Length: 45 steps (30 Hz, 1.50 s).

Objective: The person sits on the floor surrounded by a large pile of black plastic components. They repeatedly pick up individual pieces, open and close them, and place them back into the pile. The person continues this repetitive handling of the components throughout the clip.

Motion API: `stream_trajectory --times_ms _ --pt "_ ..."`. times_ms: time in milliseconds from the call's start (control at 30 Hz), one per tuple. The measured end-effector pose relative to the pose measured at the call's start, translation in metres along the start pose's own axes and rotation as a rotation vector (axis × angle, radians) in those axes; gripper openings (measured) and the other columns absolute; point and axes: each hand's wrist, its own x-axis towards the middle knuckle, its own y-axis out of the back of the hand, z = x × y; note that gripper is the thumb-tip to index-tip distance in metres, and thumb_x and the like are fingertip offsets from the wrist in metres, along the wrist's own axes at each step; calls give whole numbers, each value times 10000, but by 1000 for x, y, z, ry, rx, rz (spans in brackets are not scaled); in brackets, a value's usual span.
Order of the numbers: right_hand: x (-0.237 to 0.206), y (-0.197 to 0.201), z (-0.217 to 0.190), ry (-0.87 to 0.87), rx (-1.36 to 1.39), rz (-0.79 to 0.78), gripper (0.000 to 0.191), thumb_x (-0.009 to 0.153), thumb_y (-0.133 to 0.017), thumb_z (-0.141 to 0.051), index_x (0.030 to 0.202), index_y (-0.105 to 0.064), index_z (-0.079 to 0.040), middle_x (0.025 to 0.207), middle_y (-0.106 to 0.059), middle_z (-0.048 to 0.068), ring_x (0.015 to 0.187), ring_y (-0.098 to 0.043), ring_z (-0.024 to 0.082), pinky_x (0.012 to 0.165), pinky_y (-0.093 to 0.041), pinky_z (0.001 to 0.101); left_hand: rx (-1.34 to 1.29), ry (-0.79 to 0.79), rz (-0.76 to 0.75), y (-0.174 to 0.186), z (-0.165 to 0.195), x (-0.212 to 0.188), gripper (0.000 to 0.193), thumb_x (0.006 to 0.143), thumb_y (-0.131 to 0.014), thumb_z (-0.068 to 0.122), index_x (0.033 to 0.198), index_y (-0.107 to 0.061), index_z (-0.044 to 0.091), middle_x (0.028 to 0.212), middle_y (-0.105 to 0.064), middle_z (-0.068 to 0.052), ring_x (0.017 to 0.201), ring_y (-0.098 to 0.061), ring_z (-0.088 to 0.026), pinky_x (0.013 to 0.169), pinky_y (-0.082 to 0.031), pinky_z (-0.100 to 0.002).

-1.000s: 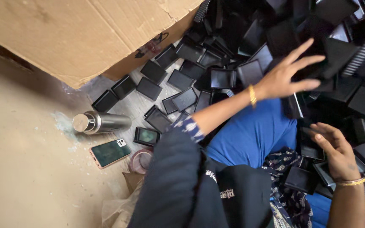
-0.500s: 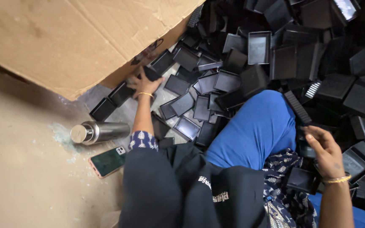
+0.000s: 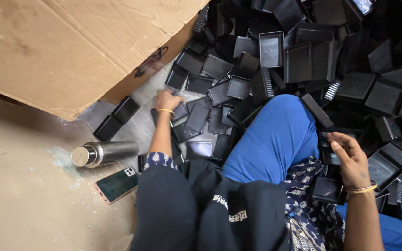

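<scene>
A big heap of shallow black plastic trays (image 3: 298, 60) covers the floor in front of me and to my right. My left hand (image 3: 167, 100), with a thin gold bangle, reaches forward and lies on a black tray (image 3: 196, 116) close to the cardboard box; its fingers curl down, and their grip is hidden. My right hand (image 3: 350, 159), also with a bangle, hovers with loosely bent fingers over the trays beside my blue-trousered knee (image 3: 275, 135), holding nothing. A small black tray (image 3: 326, 189) lies just below it.
A large cardboard box (image 3: 66, 46) fills the upper left. A steel bottle (image 3: 104, 153) lies on the bare floor, with a phone (image 3: 116, 184) face up beside it. Two trays (image 3: 116, 117) lie apart near the box edge.
My left hand swept from the heap at upper right over to the trays by the box and stayed there. The right hand lowered slightly beside my knee.
</scene>
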Motion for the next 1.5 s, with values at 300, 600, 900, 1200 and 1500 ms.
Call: stream_trajectory --times_ms 300,600,900,1200,1500 --pt "2 2 8 26 2 1 322 1038 -606 -89 1340 -575 17 1350 -649 135 1270 -602 209 1111 -445 333 -311 -798 505 -15 208 -82 654 593 -816 237 1221 -643 186 1215 -630 -56 1199 -606 -302 949 -472 -491" --pt "-1 -5 15 35 61 32 303 1059 -609 -79 1348 -567 0 1348 -646 109 1248 -613 189 1017 -509 308 -482 -982 285 22 137 -39 622 870 -857 298 1372 -585 52 1341 -643 -152 1270 -609 -307 1110 -476 -389" --pt "7 -10 23 90 57 -10 282 1051 -616 -52 1326 -583 -4 1341 -641 87 1213 -608 151 1013 -508 296 -79 209 101 0 -78 -26 967 587 -973 445 1329 -545 -5 1309 -575 -296 1221 -555 -431 1014 -449 -454" --pt "8 -9 27 66 41 21 287 1041 -625 -54 1322 -594 -6 1320 -640 70 1191 -602 138 1011 -505 291 -159 -317 232 -36 48 -13 435 752 -753 219 1133 -708 15 1039 -735 -249 993 -698 -425 859 -541 -494" --pt "7 -7 30 66 91 12 276 1062 -645 -64 1331 -599 -18 1289 -647 60 1171 -611 123 1013 -518 279 -992 -1265 -583 0 244 -119 808 1001 -834 185 1593 -286 130 1509 -518 -152 1308 -650 -255 1062 -605 -398"
